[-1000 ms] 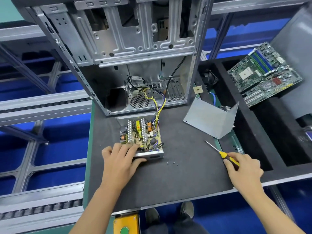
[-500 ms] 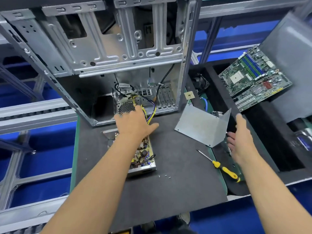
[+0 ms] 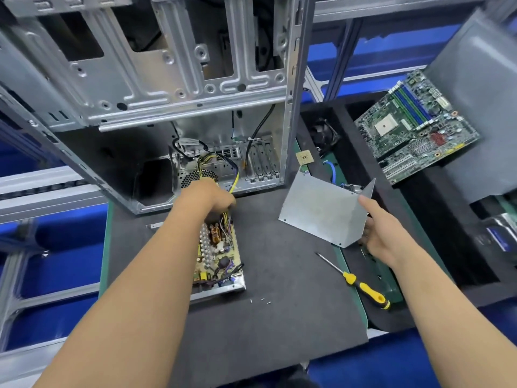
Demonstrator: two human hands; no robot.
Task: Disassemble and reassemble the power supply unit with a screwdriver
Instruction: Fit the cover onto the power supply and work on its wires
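Holding the bent metal cover (image 3: 321,208) in the right hand (image 3: 383,236), middle right. Left hand (image 3: 207,196) curled on wires (image 3: 228,219) above the open power supply (image 3: 218,259). Screwdriver (image 3: 361,284) lying on bench (image 3: 279,317).

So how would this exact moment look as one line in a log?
left hand: grips yellow wires | right hand: holds bent grey metal cover | yellow-handled screwdriver: on black mat | open power supply unit: uncovered

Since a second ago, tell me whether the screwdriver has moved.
Yes. The right hand let it go; the screwdriver now lies on the mat's right edge, below the metal cover.
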